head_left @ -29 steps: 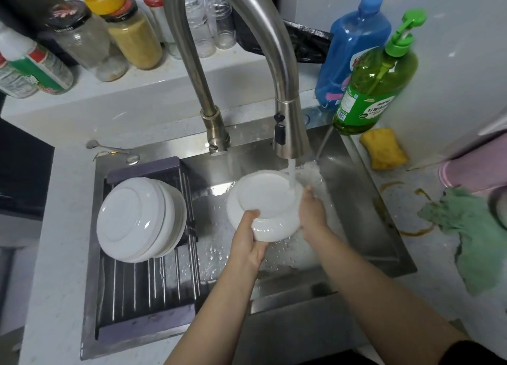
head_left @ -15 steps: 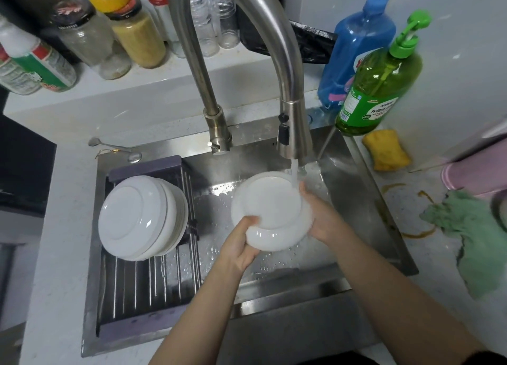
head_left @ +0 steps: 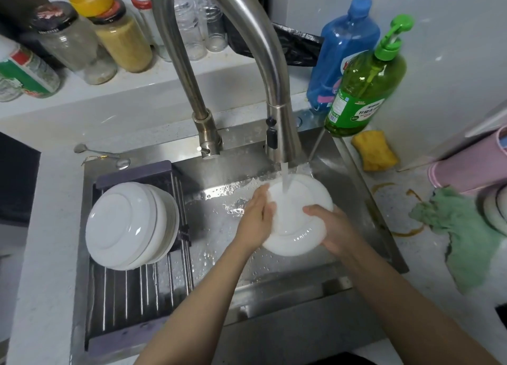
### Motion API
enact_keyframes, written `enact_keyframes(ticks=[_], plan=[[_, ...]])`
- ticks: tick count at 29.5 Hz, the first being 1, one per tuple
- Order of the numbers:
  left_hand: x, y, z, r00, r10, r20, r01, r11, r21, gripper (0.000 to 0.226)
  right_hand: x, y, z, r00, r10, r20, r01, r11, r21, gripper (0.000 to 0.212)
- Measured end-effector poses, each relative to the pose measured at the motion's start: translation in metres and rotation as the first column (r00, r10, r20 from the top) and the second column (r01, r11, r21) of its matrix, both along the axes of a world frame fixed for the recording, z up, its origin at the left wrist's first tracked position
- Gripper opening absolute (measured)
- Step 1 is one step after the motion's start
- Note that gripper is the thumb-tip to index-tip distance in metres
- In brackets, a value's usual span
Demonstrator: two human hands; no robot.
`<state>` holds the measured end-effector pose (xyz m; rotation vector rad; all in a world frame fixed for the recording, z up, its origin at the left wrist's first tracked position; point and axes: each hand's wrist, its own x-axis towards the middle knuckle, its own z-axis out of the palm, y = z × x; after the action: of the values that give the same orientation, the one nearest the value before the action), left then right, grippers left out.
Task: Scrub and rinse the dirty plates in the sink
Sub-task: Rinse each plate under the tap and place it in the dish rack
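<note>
A white plate (head_left: pixel 297 222) is tilted under the running stream from the steel faucet (head_left: pixel 282 134), over the sink (head_left: pixel 214 235). My left hand (head_left: pixel 256 217) holds its left rim, thumb on the face and fingers stretched up along the edge. My right hand (head_left: pixel 333 231) grips the lower right rim with the thumb lying on the plate's face. A stack of white plates (head_left: pixel 129 224) leans upside down on the drying rack (head_left: pixel 137 296) across the sink's left half.
Green soap pump bottle (head_left: pixel 362 90) and blue bottle (head_left: pixel 343 54) stand at the sink's back right corner. Yellow sponge (head_left: pixel 374 154), green cloth (head_left: pixel 463 233) and a pink container (head_left: pixel 469 164) are on the right counter. Jars (head_left: pixel 120 32) line the back ledge.
The plate has shifted right under the stream. My left hand moved from the lower rim up to the left rim; my right hand slid from the far rim down to the lower right.
</note>
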<state>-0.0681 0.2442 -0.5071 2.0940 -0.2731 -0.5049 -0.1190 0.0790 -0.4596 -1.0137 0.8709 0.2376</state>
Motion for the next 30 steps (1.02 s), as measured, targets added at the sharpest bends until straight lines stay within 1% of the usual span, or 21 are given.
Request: enact_keyframes(ticks=[2, 5, 8, 10, 12, 13, 15, 17, 18, 19, 20, 22, 23, 24, 25, 26, 27, 28, 29, 30], plan=[[0.009, 0.0, 0.007, 0.998, -0.058, -0.021, 0.058, 0.998, 0.013, 0.051, 0.003, -0.002, 0.008, 0.999, 0.047, -0.009, -0.048, 0.998, -0.051, 0.025], [0.021, 0.002, 0.012, 0.993, -0.11, -0.032, 0.111, 0.993, 0.038, 0.05, 0.004, -0.007, 0.014, 0.993, 0.117, -0.004, -0.117, 0.991, -0.065, 0.027], [0.024, -0.005, 0.02, 0.985, -0.17, 0.025, 0.17, 0.985, 0.01, 0.042, 0.006, -0.007, 0.017, 0.974, 0.228, 0.011, -0.227, 0.971, -0.072, 0.03], [0.025, -0.011, 0.018, 0.982, -0.186, 0.041, 0.186, 0.982, -0.012, 0.041, 0.007, -0.001, 0.016, 0.971, 0.236, 0.035, -0.233, 0.97, -0.071, 0.03], [0.023, -0.012, 0.017, 0.992, -0.128, 0.003, 0.128, 0.992, 0.014, 0.042, 0.01, 0.003, 0.015, 0.979, 0.201, 0.041, -0.194, 0.972, -0.136, 0.031], [0.022, -0.01, 0.015, 0.996, -0.067, -0.061, 0.07, 0.996, 0.05, 0.044, 0.012, 0.004, 0.015, 0.979, 0.199, 0.044, -0.188, 0.965, -0.184, 0.031], [0.02, -0.007, 0.012, 0.986, 0.036, -0.165, -0.008, 0.986, 0.165, 0.051, 0.014, 0.008, 0.012, 0.977, 0.209, 0.038, -0.193, 0.948, -0.251, 0.029], [0.016, -0.012, 0.012, 0.973, 0.102, -0.208, -0.038, 0.955, 0.293, 0.059, 0.013, 0.014, 0.008, 0.981, 0.194, 0.02, -0.18, 0.94, -0.291, 0.026], [0.013, -0.018, 0.013, 0.968, 0.141, -0.207, -0.076, 0.954, 0.291, 0.06, 0.012, 0.016, 0.006, 0.982, 0.19, 0.019, -0.173, 0.927, -0.333, 0.025], [0.007, -0.022, 0.016, 0.968, 0.17, -0.183, -0.124, 0.963, 0.24, 0.06, 0.012, 0.019, 0.006, 0.98, 0.197, 0.019, -0.176, 0.911, -0.373, 0.025], [0.0, -0.027, 0.018, 0.978, 0.174, -0.118, -0.152, 0.973, 0.175, 0.058, 0.012, 0.019, 0.006, 0.979, 0.2, 0.027, -0.172, 0.899, -0.402, 0.024], [-0.011, -0.025, 0.018, 0.988, 0.152, 0.039, -0.156, 0.982, 0.11, 0.051, 0.014, 0.024, 0.009, 0.977, 0.204, 0.057, -0.167, 0.908, -0.384, 0.025], [-0.013, -0.023, 0.019, 0.988, 0.149, 0.04, -0.152, 0.983, 0.105, 0.05, 0.014, 0.026, 0.01, 0.974, 0.215, 0.067, -0.174, 0.909, -0.38, 0.026], [-0.011, -0.025, 0.011, 0.987, 0.163, -0.008, -0.162, 0.982, 0.095, 0.05, 0.016, 0.027, 0.012, 0.968, 0.241, 0.065, -0.195, 0.894, -0.404, 0.027], [-0.009, -0.027, 0.009, 0.974, 0.197, -0.11, -0.19, 0.979, 0.077, 0.051, 0.017, 0.029, 0.014, 0.956, 0.291, 0.045, -0.238, 0.853, -0.465, 0.031], [-0.007, -0.03, 0.01, 0.93, 0.261, -0.259, -0.261, 0.965, 0.036, 0.052, 0.019, 0.03, 0.016, 0.93, 0.367, 0.015, -0.297, 0.777, -0.555, 0.038], [-0.005, -0.031, 0.014, 0.851, 0.316, -0.419, -0.361, 0.932, -0.031, 0.05, 0.02, 0.031, 0.017, 0.887, 0.459, -0.042, -0.37, 0.654, -0.66, 0.043], [-0.003, -0.029, 0.021, 0.748, 0.329, -0.576, -0.483, 0.866, -0.131, 0.049, 0.022, 0.034, 0.019, 0.828, 0.55, -0.109, -0.425, 0.487, -0.763, 0.042], [-0.002, -0.025, 0.027, 0.646, 0.28, -0.71, -0.583, 0.782, -0.221, 0.054, 0.022, 0.034, 0.023, 0.765, 0.618, -0.183, -0.453, 0.313, -0.835, 0.039], [0.001, -0.019, 0.028, 0.57, 0.196, -0.798, -0.65, 0.701, -0.292, 0.064, 0.019, 0.032, 0.021, 0.7, 0.676, -0.229, -0.453, 0.172, -0.875, 0.038]])
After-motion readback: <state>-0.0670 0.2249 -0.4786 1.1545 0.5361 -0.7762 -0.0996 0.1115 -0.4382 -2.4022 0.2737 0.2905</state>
